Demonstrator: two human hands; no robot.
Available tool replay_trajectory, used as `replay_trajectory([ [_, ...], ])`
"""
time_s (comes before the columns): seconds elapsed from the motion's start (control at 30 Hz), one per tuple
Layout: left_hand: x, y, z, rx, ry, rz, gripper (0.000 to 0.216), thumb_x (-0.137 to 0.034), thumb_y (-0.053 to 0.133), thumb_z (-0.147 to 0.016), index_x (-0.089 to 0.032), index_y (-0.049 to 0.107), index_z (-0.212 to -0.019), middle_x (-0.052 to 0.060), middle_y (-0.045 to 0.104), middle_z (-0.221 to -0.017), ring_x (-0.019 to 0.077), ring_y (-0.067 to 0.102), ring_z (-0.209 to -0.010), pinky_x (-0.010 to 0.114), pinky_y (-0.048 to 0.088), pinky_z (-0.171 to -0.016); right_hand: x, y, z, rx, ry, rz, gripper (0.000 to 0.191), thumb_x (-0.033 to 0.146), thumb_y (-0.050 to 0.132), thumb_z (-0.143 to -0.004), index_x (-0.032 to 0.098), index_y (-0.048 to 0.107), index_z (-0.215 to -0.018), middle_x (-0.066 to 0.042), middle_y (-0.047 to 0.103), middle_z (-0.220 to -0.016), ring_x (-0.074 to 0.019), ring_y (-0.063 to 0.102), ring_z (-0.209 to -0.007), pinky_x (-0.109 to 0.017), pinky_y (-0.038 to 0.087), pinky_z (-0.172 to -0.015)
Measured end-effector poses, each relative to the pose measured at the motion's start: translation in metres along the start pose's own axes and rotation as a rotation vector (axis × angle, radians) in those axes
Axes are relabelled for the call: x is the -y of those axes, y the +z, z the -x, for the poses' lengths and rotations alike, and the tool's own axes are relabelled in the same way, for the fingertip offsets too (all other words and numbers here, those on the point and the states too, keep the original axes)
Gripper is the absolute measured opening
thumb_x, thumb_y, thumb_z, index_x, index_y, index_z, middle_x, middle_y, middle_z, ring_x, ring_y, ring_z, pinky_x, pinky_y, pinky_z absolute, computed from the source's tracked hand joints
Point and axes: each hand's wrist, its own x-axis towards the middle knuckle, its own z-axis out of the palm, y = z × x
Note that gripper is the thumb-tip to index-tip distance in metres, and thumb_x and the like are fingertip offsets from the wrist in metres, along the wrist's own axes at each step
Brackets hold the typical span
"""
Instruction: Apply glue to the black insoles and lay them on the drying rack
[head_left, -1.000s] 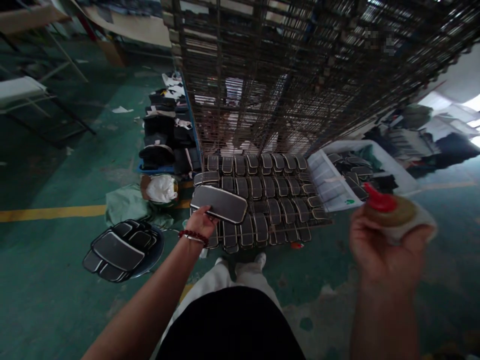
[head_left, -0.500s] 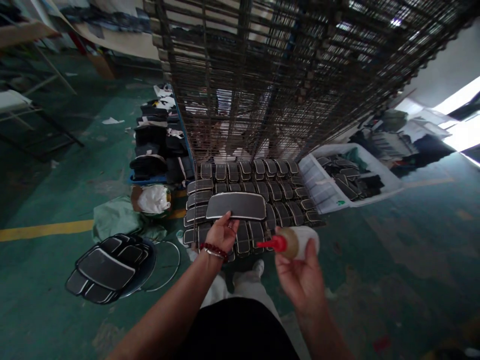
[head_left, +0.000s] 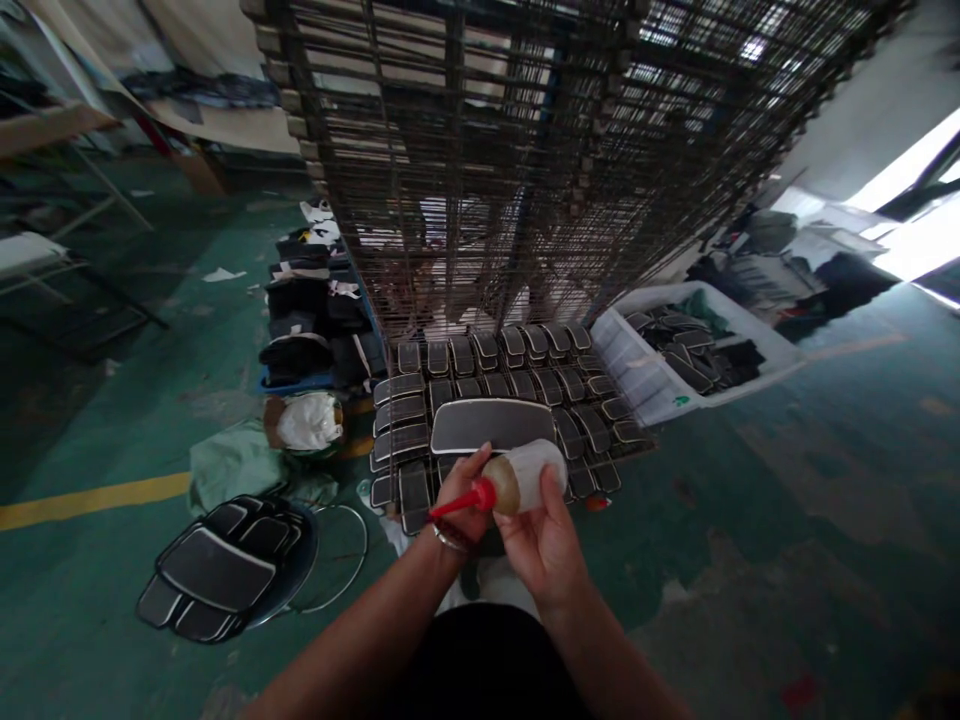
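Note:
A squeeze bottle (head_left: 538,473) with a red nozzle and a yellowish shoulder lies nearly sideways in my right hand (head_left: 541,545), whose fingers are wrapped around its white body. Its nozzle points left and slightly down, crossing in front of my left hand (head_left: 459,488). Between the thumb and fingers of that left hand is the lower edge of a long dark grey curved panel (head_left: 491,424) with a pale border. The bottle hides part of the left fingers. Below the panel, rows of smaller dark pale-edged pieces (head_left: 401,408) lie on a wire shelf.
A tall stack of wire racks (head_left: 480,170) rises ahead. To the right stands a white bin (head_left: 637,365) of dark pieces. At left are a blue tray (head_left: 300,383) of dark bundles, a green sack (head_left: 225,465) and a round stool (head_left: 300,560) bearing more dark panels (head_left: 217,555).
My right hand has brought the bottle left, in front of my left hand. The panel has shifted slightly right and down in view, still in my left hand.

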Motion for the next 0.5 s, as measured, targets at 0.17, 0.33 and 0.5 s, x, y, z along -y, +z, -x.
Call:
replay_trajectory([
  [0.17, -0.026, -0.072, 0.008, -0.093, -0.061, -0.236, 0.031, 0.003, 0.075, -0.074, -0.01, 0.074, -0.102, 0.015, 0.08, -0.103, 0.0221, 0.078, -0.084, 0.029, 0.061, -0.076, 0.039, 0.002, -0.004, 0.035, 0.07, 0.128, 0.039, 0.036, 0.095, -0.075, 0.022, 0.076, -0.106, -0.003, 0.082, -0.106, -0.0191, 0.078, -0.094, -0.029, 0.067, -0.083],
  [0.33, -0.114, -0.097, 0.002, -0.15, -0.03, -0.41, 0.015, -0.017, 0.065, -0.093, -0.01, 0.072, -0.104, 0.015, 0.079, -0.099, 0.0213, 0.076, -0.088, 0.032, 0.059, -0.085, 0.083, 0.013, -0.007, 0.029, 0.175, 0.361, 0.06, 0.033, 0.101, -0.067, 0.02, 0.072, -0.118, -0.006, 0.08, -0.111, -0.0216, 0.078, -0.093, -0.033, 0.068, -0.08],
  [0.5, -0.161, -0.032, -0.003, 0.212, -0.144, -0.785, 0.037, -0.028, 0.084, -0.079, -0.014, 0.075, -0.112, 0.011, 0.079, -0.104, 0.019, 0.074, -0.089, 0.027, 0.055, -0.079, 0.097, 0.032, -0.008, 0.064, 0.269, 0.596, 0.064, 0.04, 0.102, -0.062, 0.02, 0.073, -0.116, -0.006, 0.081, -0.109, -0.0211, 0.078, -0.088, -0.033, 0.068, -0.079],
])
